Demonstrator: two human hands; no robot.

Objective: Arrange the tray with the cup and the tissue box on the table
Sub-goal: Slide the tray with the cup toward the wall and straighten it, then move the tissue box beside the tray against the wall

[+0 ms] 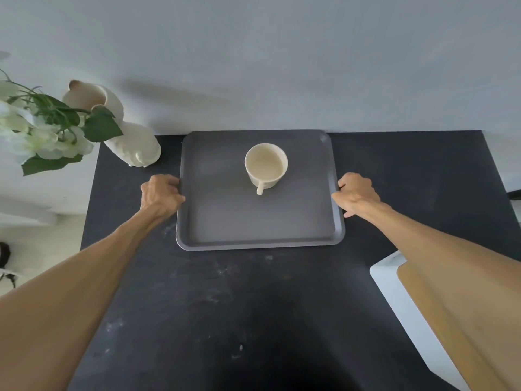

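A dark grey rectangular tray [225,221] lies on the black table [225,306], its far edge at the wall. A cream cup [266,165] stands upright on the tray's far half, empty, its handle pointing toward me. My left hand [160,193] is closed on the tray's left rim. My right hand [356,191] is closed on the right rim. A white box with a light wooden top [417,311], probably the tissue box, sits at the table's near right; my right forearm covers part of it.
A cream vase [132,142] with white flowers and green leaves [48,131] stands at the table's far left corner, close to the tray. A pale wall rises right behind the table. The table's right edge is beyond my right hand.
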